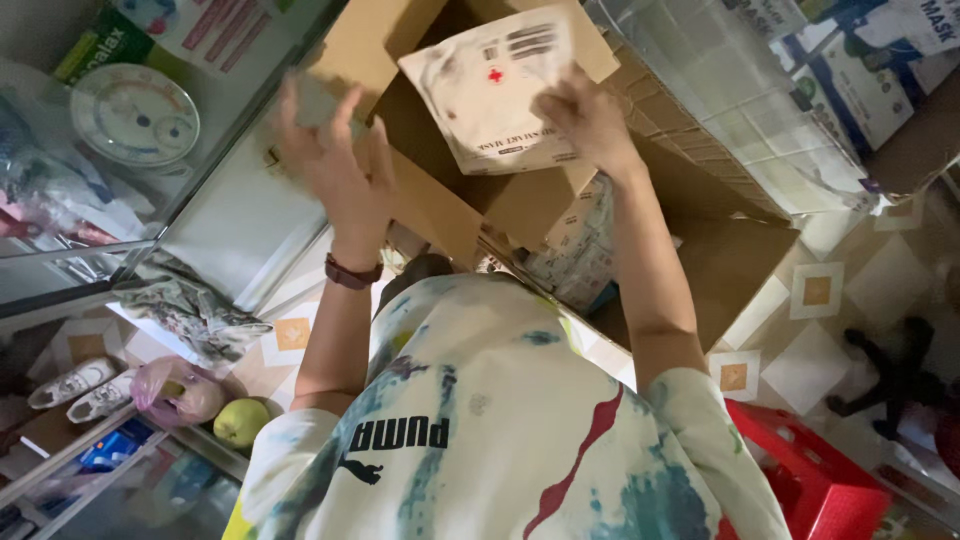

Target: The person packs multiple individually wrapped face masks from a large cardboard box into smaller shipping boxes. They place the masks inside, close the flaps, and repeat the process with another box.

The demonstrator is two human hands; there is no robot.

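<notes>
Tiled floor (830,290) | cardboard box (700,250): packets | right hand (590,115) grips white packet (495,85) | left hand (335,165) open

Dim, soft indoor light; motion-blurred left hand (335,165), murky corners.

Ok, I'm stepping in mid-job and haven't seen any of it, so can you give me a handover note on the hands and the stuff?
Left hand: raised over the cardboard box, fingers spread, motion-blurred; it grips nothing I can make out.
Right hand: holds a white flat packet by its lower edge, up above the open box.
Done: that one packet is clear of the box.
Left: more packets lie inside the box, under the right forearm.
</notes>
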